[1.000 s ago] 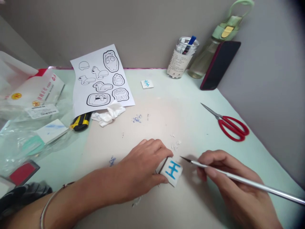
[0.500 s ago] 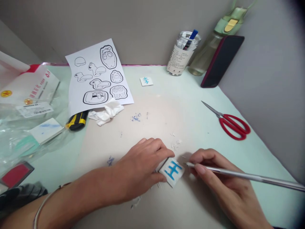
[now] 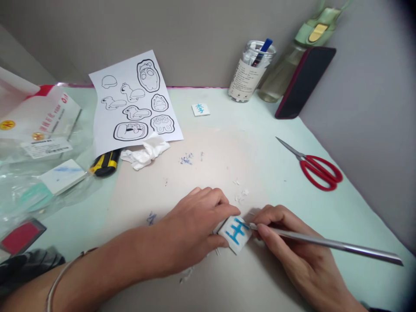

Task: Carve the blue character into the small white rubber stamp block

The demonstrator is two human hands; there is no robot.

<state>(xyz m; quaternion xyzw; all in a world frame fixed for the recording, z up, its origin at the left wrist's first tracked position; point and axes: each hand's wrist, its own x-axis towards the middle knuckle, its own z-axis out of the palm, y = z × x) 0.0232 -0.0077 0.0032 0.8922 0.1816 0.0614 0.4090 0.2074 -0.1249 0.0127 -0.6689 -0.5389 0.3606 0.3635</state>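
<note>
Near the front middle of the table, my left hand (image 3: 198, 229) grips a small white carving block (image 3: 239, 248) by its left side, thumb below and fingers above. Blue strokes mark the block's face. My right hand (image 3: 292, 251) is closed around a slim silver carving knife (image 3: 338, 246), held like a pen. The knife's tip meets the block's upper right edge, at the end of a blue stroke. White shavings (image 3: 241, 196) lie just beyond the block, and blue crumbs (image 3: 186, 159) are farther back.
Red-handled scissors (image 3: 320, 172) lie at right. Behind stand a phone (image 3: 305, 82), a bottle (image 3: 276, 80) and a pen jar (image 3: 247, 80). A printed sheet (image 3: 104, 125), crumpled tissue (image 3: 146, 151), yellow-black cutter (image 3: 106, 164), plastic bags (image 3: 19, 173) and red ink pad (image 3: 23, 236) lie left.
My right hand has moved slightly left, bringing the knife's tip from beside the block onto its edge. The left hand keeps its grip on the block.
</note>
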